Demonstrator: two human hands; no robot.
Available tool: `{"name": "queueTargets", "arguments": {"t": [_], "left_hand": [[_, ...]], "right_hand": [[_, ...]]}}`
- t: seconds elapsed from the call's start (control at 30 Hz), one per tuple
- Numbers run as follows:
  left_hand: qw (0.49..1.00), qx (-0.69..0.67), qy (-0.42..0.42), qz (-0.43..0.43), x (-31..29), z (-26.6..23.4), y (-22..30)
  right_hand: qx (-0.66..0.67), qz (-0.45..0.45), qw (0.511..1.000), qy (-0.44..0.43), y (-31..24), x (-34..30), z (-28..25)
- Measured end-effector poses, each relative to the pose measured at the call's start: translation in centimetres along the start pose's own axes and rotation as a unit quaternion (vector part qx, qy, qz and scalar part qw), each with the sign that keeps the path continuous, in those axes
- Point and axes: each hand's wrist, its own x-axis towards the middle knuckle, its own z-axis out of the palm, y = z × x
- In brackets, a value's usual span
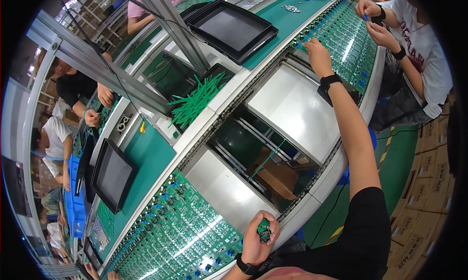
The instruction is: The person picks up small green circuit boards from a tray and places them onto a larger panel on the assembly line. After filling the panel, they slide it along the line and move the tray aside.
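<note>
Fingers of the left hand (pixel 257 238) were curled almost shut around a small clutch of green and black components (pixel 264 230), held near the body at the bottom edge of the view; the parts were too small and bunched to show which way they pointed. A black wristband (pixel 247 268) sat on that wrist. Just left of it lay the near circuit board panel (pixel 180 231), a long green strip running from the near left toward the hand.

The right hand (pixel 318 55) was stretched far out, palm down, fingers loosely bent with the tips touching the near edge of the far circuit board panel (pixel 348 41); whether it pinched anything could not be told. That panel's long axis ran from near right to far left along the conveyor line (pixel 292 109), whose bare metal plates lay between the two panels.

To the far left of the outstretched arm, a pile of green strips (pixel 197 99) lay in a black tray, and an empty black tray (pixel 229 29) rested on the green mat beyond. Another person's hands (pixel 375 21) worked at the far panel.
</note>
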Motion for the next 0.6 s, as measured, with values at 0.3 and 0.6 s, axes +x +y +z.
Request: {"name": "queueTargets", "arguments": {"t": [0.3, 0.6], "left_hand": [[1.0, -0.007, 0.003, -0.001, 0.12, -0.06, -0.07], [1.0, -0.016, -0.003, 0.0, 0.31, 0.08, -0.2]], "right_hand": [[-0.039, 0.003, 0.999, -0.006, -0.45, -0.15, -0.04], [-0.039, -0.003, 0.999, 0.016, -0.84, -0.3, -0.27]]}}
